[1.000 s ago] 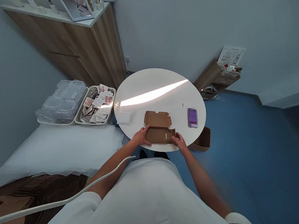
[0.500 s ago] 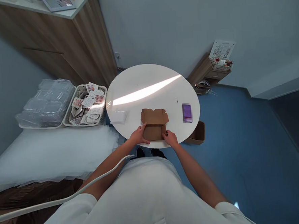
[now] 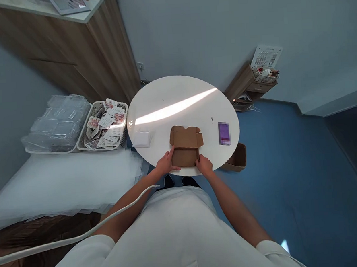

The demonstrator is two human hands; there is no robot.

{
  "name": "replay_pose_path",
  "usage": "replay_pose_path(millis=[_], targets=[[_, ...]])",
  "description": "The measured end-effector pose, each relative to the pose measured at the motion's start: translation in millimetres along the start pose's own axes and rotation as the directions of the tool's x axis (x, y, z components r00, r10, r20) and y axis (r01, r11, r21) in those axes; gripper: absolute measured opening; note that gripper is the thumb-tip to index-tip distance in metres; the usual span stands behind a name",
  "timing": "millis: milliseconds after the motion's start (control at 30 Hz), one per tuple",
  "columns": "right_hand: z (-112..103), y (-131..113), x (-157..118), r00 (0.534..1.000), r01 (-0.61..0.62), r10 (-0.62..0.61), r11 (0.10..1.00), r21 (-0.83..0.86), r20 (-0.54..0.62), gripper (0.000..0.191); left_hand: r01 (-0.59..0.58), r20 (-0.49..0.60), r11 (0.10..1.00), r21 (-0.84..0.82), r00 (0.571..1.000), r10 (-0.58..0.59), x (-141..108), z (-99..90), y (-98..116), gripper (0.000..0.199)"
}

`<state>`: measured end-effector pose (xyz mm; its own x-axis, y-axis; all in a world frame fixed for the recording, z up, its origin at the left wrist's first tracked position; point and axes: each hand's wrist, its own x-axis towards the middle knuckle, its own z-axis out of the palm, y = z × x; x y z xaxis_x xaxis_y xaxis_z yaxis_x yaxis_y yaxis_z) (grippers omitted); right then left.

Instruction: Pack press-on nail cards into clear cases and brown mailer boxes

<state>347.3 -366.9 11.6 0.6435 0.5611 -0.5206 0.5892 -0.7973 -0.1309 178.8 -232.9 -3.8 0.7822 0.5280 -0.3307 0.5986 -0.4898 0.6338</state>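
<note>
A brown cardboard box point(image 3: 185, 157) lies on the round white table point(image 3: 175, 87), near the edge closest to me. Its lid point(image 3: 186, 137) is folded back away from me, with side flaps spread out, and the tray part looks bare inside. My left hand point(image 3: 166, 163) grips the box's left side, the thumb along the front left corner. At the front right corner, my right hand point(image 3: 204, 165) is closed on the side wall; some of its fingertips are hidden behind the cardboard.
On the table are a white packet point(image 3: 141, 139) at left and a purple blurred item point(image 3: 224, 133) at right. Baskets with cards point(image 3: 107, 123) and clear plastic boxes point(image 3: 58, 122) stand left. An open carton point(image 3: 238, 159) is below the table's right edge. A white cable point(image 3: 111, 216) crosses my left arm.
The lid and its flaps have shifted slightly, the right flap now lying farther out. My right hand's fingers have settled at the front right corner. My left hand has barely moved.
</note>
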Motion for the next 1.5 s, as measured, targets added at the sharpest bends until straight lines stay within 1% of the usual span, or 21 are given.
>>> replay_pose_path(millis=[67,133,200,267,300,333,400,467,533,600,667,733,800,867,933,1067,1200,1400,1500], targets=[[0,1,-1,1.000,-0.003,0.003,0.999,0.036,0.001,0.029,0.008,-0.036,0.999,-0.051,0.999,-0.010,-6,5.1,0,0.115],[0,4,-3,1.000,-0.001,0.000,0.996,0.089,0.006,0.037,0.015,-0.070,0.992,-0.127,0.997,-0.024,-11,10.3,-1,0.108],[0,9,-5,1.000,0.010,-0.012,0.985,0.172,0.014,0.046,0.039,-0.091,0.977,-0.211,0.994,-0.059,-16,13.9,-2,0.095],[-1,16,-8,0.999,0.023,-0.038,0.947,0.319,0.039,0.052,0.101,-0.080,0.951,-0.294,0.988,-0.130,-20,14.9,-4,0.078],[-2,19,-9,0.996,0.025,-0.058,0.907,0.421,0.066,0.055,0.144,-0.063,0.931,-0.337,0.983,-0.175,-21,14.5,-6,0.071],[-3,23,-10,0.991,0.014,-0.081,0.847,0.532,0.103,0.057,0.187,-0.042,0.902,-0.388,0.975,-0.220,-22,13.7,-7,0.066],[-6,30,-13,0.973,-0.042,-0.136,0.691,0.722,0.186,0.061,0.246,-0.007,0.832,-0.497,0.958,-0.287,-24,11.6,-8,0.060],[-10,34,-13,0.943,-0.115,-0.202,0.549,0.828,0.265,0.064,0.283,0.039,0.761,-0.584,0.946,-0.322,-24,10.3,-6,0.058],[-13,36,-10,0.908,-0.172,-0.267,0.465,0.868,0.322,0.064,0.317,0.082,0.701,-0.639,0.934,-0.347,-22,10.7,0,0.055],[-16,37,-5,0.892,-0.193,-0.297,0.432,0.881,0.341,0.063,0.337,0.096,0.664,-0.667,0.923,-0.372,-17,12.6,9,0.054],[-18,40,4,0.901,-0.187,-0.287,0.421,0.888,0.326,0.062,0.338,0.087,0.664,-0.667,0.920,-0.381,-10,15.2,19,0.054],[-20,47,14,0.912,-0.183,-0.271,0.399,0.898,0.307,0.062,0.323,0.070,0.688,-0.650,0.927,-0.369,-1,17.5,31,0.053],[-23,55,23,0.913,-0.193,-0.276,0.356,0.914,0.300,0.060,0.300,0.056,0.704,-0.644,0.936,-0.348,9,19.2,42,0.052],[-27,64,31,0.910,-0.200,-0.292,0.312,0.929,0.294,0.057,0.279,0.043,0.698,-0.659,0.941,-0.335,19,20.7,50,0.051],[-30,71,37,0.906,-0.198,-0.306,0.305,0.932,0.293,0.054,0.267,0.034,0.682,-0.681,0.942,-0.335,27,22.2,56,0.051],[-33,77,44,0.898,-0.200,-0.314,0.337,0.920,0.309,0.053,0.269,0.022,0.671,-0.691,0.935,-0.353,33,24.5,63,0.052],[-32,81,48,0.897,-0.194,-0.328,0.306,0.932,0.295,0.054,0.283,0.028,0.668,-0.689,0.930,-0.366,31,25.0,68,0.053],[-30,84,50,0.897,-0.170,-0.332,0.349,0.922,0.291,0.059,0.304,0.010,0.697,-0.650,0.920,-0.392,31,28.3,72,0.055],[-30,83,47,0.907,-0.134,-0.324,0.384,0.913,0.269,0.061,0.311,-0.010,0.669,-0.675,0.903,-0.430,31,32.3,70,0.057]])
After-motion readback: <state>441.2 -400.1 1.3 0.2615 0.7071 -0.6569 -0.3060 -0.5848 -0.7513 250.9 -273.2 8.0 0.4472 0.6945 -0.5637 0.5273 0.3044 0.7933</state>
